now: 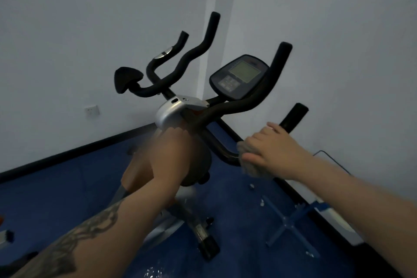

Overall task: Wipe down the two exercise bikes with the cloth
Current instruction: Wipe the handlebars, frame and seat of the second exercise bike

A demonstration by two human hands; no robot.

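Note:
An exercise bike with a silver frame head [171,113] and a console [240,75] stands in front of me. My right hand [274,149] wraps a grey cloth [251,165] around the near right black handlebar [222,149]. My left hand [170,153] is blurred just below the silver head; its fingers cannot be made out. Behind, a second set of black handlebars [180,63] with a black pad [126,78] shows near the wall corner.
White walls meet in a corner behind the bikes, with a black skirting strip [74,153] and a wall socket [92,110]. The floor is blue. A blue cross-shaped frame [291,223] lies on the floor at right. The bike's base foot [208,248] is below.

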